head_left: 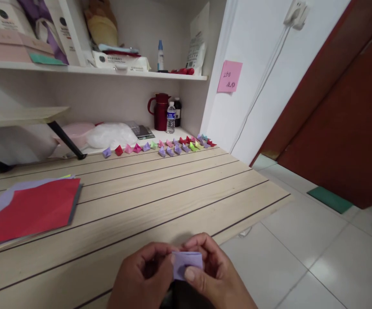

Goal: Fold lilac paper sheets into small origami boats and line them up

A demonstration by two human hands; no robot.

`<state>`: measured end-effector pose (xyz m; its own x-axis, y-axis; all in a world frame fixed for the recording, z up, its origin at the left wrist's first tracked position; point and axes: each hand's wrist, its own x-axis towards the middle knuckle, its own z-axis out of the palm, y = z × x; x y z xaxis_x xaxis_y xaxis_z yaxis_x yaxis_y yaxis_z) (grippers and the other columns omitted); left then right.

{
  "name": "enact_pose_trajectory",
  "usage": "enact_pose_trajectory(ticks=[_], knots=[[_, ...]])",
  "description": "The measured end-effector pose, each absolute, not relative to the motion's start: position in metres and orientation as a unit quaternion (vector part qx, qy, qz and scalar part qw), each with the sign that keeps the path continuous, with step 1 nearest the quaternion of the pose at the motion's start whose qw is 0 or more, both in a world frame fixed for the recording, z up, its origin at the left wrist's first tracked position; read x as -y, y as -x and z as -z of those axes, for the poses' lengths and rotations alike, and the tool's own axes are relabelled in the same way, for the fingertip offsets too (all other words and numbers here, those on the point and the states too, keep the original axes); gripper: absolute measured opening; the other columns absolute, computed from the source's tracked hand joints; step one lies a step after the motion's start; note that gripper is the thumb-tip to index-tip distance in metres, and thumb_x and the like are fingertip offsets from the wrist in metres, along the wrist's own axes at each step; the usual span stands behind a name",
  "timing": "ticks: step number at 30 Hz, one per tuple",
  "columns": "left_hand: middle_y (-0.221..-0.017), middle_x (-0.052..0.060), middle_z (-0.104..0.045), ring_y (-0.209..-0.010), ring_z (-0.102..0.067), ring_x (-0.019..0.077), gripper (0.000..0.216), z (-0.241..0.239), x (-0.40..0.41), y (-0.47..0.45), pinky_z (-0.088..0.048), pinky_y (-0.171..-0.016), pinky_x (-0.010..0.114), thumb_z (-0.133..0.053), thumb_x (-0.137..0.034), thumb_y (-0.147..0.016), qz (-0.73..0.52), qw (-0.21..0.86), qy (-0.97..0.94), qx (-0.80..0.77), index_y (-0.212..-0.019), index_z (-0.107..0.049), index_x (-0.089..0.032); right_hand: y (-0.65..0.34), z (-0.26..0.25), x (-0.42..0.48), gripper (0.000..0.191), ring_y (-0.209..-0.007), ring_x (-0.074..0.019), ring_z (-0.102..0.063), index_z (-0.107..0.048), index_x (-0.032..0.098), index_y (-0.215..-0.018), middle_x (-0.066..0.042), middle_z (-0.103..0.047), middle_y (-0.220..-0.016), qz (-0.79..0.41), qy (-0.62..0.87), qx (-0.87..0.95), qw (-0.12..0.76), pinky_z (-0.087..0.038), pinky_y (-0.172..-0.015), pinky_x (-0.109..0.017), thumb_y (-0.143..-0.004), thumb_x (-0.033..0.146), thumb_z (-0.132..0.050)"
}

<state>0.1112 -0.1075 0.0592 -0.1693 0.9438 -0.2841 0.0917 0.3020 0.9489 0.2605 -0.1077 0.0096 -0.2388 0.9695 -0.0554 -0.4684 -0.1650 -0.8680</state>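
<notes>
Both my hands hold a small folded piece of purple paper (pixel 187 260) at the near edge of the wooden table. My left hand (pixel 147 274) pinches its left end between thumb and fingers. On the other side, my right hand (pixel 213 274) has its thumb pressed on the front of the paper and its fingers curled behind. The paper is a small rectangle with a layered fold along the top. Along the table's far edge stand several small folded paper boats (pixel 137 148) in purple, red, pink, green and yellow.
A stack of coloured paper sheets (pixel 38 208), red on top, lies at left on the slatted table (pixel 134 201). Behind are a small raised stand (pixel 21 116), a dark red jug (pixel 161 111) and a water bottle (pixel 171 118). Tiled floor (pixel 289 253) lies beyond the right edge.
</notes>
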Motion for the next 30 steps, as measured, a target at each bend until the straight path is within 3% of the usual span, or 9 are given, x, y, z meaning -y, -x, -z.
enact_pose_trajectory(ticks=[2, 5, 8, 11, 16, 19, 22, 25, 30], knots=[[-0.063, 0.0, -0.07, -0.064, -0.061, 0.0164, 0.023, -0.059, 0.096, -0.101, -0.045, -0.061, 0.025, -0.063, -0.04, -0.064, -0.392, 0.469, -0.445, -0.654, -0.071, -0.073, -0.02, -0.273, -0.01, 0.112, 0.038, -0.088, -0.0184, -0.069, -0.061, 0.025, -0.109, -0.005, -0.073, -0.102, -0.611, 0.381, 0.464, 0.516, -0.052, -0.076, -0.027, -0.083, 0.049, -0.073], [-0.063, 0.001, -0.07, -0.061, -0.061, 0.0161, 0.025, -0.059, 0.076, -0.088, -0.043, -0.057, 0.025, -0.059, -0.037, -0.064, -0.28, 0.449, -0.503, -0.684, -0.07, -0.074, -0.019, -0.295, -0.011, 0.111, 0.03, -0.098, -0.0193, -0.069, -0.054, 0.029, -0.127, -0.006, -0.071, -0.111, -0.398, 0.448, 0.617, 0.51, -0.054, -0.083, -0.028, -0.099, 0.037, -0.052], [-0.056, 0.0, -0.066, -0.054, -0.057, 0.0145, 0.019, -0.058, 0.062, -0.081, -0.038, -0.051, 0.024, -0.058, -0.03, -0.061, -0.227, 0.447, -0.528, -0.685, -0.062, -0.073, -0.018, -0.31, -0.014, 0.099, 0.026, -0.117, -0.022, -0.061, -0.062, 0.026, -0.12, -0.008, -0.065, -0.126, -0.155, 0.366, 0.802, 0.445, -0.05, -0.096, -0.032, -0.096, 0.02, -0.053], [-0.057, 0.0, -0.067, -0.056, -0.058, 0.0142, 0.018, -0.054, 0.056, -0.08, -0.038, -0.052, 0.023, -0.057, -0.027, -0.063, -0.216, 0.429, -0.563, -0.672, -0.064, -0.073, -0.018, -0.309, -0.016, 0.085, 0.03, -0.129, -0.0275, -0.051, -0.063, 0.024, -0.123, -0.006, -0.066, -0.129, -0.027, 0.266, 0.907, 0.325, -0.039, -0.11, -0.044, -0.093, 0.027, -0.062], [-0.059, -0.001, -0.066, -0.057, -0.058, 0.014, 0.016, -0.044, 0.058, -0.079, -0.038, -0.052, 0.023, -0.057, -0.025, -0.069, -0.202, 0.379, -0.616, -0.661, -0.067, -0.072, -0.02, -0.293, -0.003, 0.078, 0.043, -0.13, -0.0253, -0.052, -0.057, 0.023, -0.134, -0.003, -0.066, -0.132, 0.012, 0.265, 0.927, 0.265, -0.028, -0.119, -0.048, -0.092, 0.019, -0.063], [-0.063, -0.003, -0.065, -0.059, -0.058, 0.0146, 0.023, -0.037, 0.07, -0.073, -0.04, -0.055, 0.024, -0.057, -0.022, -0.073, -0.205, 0.315, -0.635, -0.675, -0.091, -0.072, -0.021, -0.288, 0.001, 0.079, 0.039, -0.126, -0.0224, -0.056, -0.059, 0.025, -0.131, -0.002, -0.07, -0.125, 0.008, 0.276, 0.917, 0.289, -0.027, -0.119, -0.048, -0.094, 0.013, -0.059], [-0.1, 0.004, -0.071, -0.084, -0.066, 0.0168, 0.041, -0.029, 0.094, -0.061, -0.048, -0.07, 0.028, -0.05, -0.018, -0.086, -0.258, 0.094, -0.723, -0.634, -0.125, -0.061, -0.025, -0.288, -0.001, 0.078, 0.036, -0.126, -0.0221, -0.057, -0.06, 0.024, -0.129, -0.002, -0.071, -0.124, 0.008, 0.269, 0.92, 0.284, -0.023, -0.121, -0.049, -0.095, 0.013, -0.058], [-0.115, 0.005, -0.069, -0.107, -0.062, 0.0197, 0.04, -0.018, 0.119, -0.05, -0.041, -0.1, 0.034, -0.048, -0.017, -0.091, -0.252, -0.208, -0.832, -0.448, -0.128, -0.061, -0.026, -0.29, -0.003, 0.078, 0.031, -0.126, -0.0218, -0.057, -0.063, 0.025, -0.123, -0.003, -0.072, -0.122, 0.006, 0.271, 0.92, 0.284, -0.024, -0.12, -0.049, -0.095, 0.015, -0.059], [-0.108, 0.003, -0.075, -0.106, -0.063, 0.0184, 0.037, 0.006, 0.136, -0.054, -0.03, -0.113, 0.037, -0.058, -0.011, -0.086, -0.283, -0.268, -0.813, -0.433, -0.12, -0.066, -0.023, -0.292, -0.001, 0.079, 0.033, -0.128, -0.0216, -0.056, -0.061, 0.027, -0.126, -0.003, -0.071, -0.125, 0.005, 0.281, 0.919, 0.274, -0.024, -0.12, -0.05, -0.096, 0.016, -0.057]])
